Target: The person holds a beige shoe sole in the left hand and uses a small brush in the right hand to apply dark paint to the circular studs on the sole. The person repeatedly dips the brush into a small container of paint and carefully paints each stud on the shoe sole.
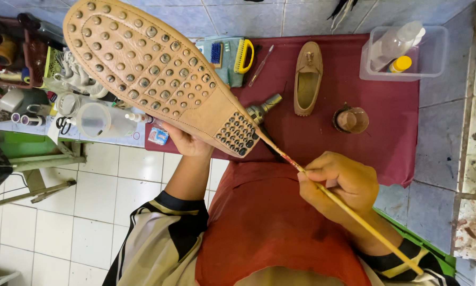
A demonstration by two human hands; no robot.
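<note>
Bright, even daylight-like light, soft and diffuse. Shadows faint; slight one under upturned shoe sole (158, 74) on maroon cloth (386, 132). Small glare on clear plastic box (434, 58) and white floor tiles (89, 212). Focus sharp centre; wide-angle stretch at edges (corners bend slightly). No motion blur.

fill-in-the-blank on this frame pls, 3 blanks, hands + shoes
1. The left hand holds a tan shoe with its studded ____ turned toward the camera.
2. The right hand grips a long thin ____ whose tip meets the heel of that shoe.
3. A second tan shoe lies on the ____ cloth, beside a small round jar.

Missing words: sole; brush; dark red
</note>
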